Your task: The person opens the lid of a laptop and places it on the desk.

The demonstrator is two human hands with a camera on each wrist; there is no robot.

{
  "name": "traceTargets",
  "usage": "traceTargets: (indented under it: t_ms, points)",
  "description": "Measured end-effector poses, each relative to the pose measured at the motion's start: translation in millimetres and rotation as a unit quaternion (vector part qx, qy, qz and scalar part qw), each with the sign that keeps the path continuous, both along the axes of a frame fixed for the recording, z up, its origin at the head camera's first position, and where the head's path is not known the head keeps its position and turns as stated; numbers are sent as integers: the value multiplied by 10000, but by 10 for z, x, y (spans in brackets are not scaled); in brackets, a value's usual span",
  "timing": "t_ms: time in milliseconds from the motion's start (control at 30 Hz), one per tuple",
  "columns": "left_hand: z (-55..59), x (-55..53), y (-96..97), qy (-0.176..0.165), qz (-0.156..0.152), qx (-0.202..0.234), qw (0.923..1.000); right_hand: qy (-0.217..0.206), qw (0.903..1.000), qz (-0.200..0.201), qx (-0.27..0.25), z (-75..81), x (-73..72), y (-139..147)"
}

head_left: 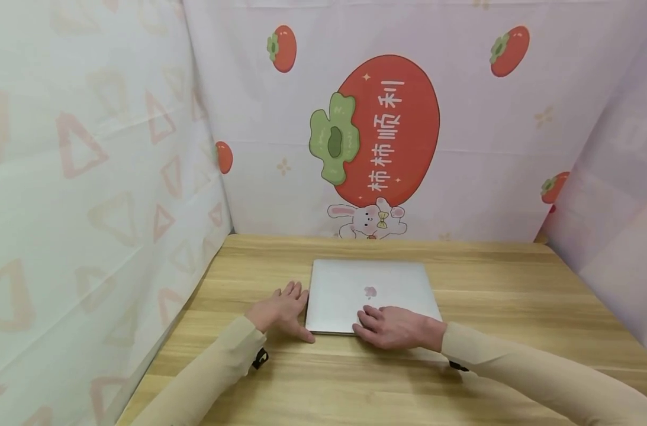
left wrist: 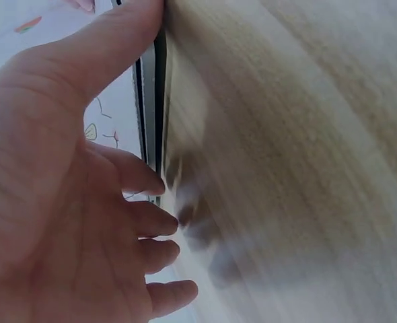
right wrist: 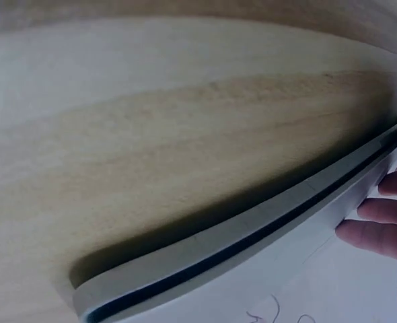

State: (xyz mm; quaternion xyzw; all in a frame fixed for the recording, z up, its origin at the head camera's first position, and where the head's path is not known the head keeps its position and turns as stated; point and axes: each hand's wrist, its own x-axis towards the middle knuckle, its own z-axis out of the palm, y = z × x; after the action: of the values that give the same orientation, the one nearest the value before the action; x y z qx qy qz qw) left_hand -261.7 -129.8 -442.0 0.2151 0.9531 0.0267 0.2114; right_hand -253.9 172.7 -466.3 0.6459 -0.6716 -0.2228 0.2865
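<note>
A silver laptop point(head_left: 336, 293) with a logo on its lid lies closed on the wooden table. My left hand point(head_left: 282, 310) is at its left side, fingers spread and the thumb by the front left corner. In the left wrist view, the thumb of the left hand point(left wrist: 77, 175) reaches to the laptop's edge point(left wrist: 159, 101), and the other fingers extend beside it. My right hand point(head_left: 395, 328) rests over the front edge, its fingers on the lid. The right wrist view shows those fingers point(right wrist: 380, 239) lying over the lid, with the thumb at the front edge point(right wrist: 239, 232).
The wooden table point(head_left: 493, 284) extends around the laptop on all sides. A printed cloth point(head_left: 462, 136) with persimmons and a rabbit hangs behind it, and another patterned cloth point(head_left: 105, 177) borders the left side. Dark wrist straps point(head_left: 260, 358) show under the sleeves.
</note>
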Motion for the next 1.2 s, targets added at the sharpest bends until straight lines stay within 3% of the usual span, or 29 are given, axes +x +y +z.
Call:
traceTargets:
  t_ms: [300, 600, 833, 1000, 1200]
  points:
    - [-21, -1, 29, 29, -7, -138, 9999, 227, 9997, -2, -33, 58, -2, 22]
    - [-113, -17, 60, 441, 30, -194, 9988, 346, 9989, 205, -248, 116, -13, 23]
    - [-131, -49, 60, 459, -58, -163, 9988, 548, 9983, 7, -218, 77, 39, 8]
    - [-136, -70, 52, 516, -139, -210, 9983, 271, 9985, -416, -224, 65, 80, -10]
    - [-121, -70, 31, 579, -260, -238, 9977, -106, 9977, -639, -183, 67, 75, 40]
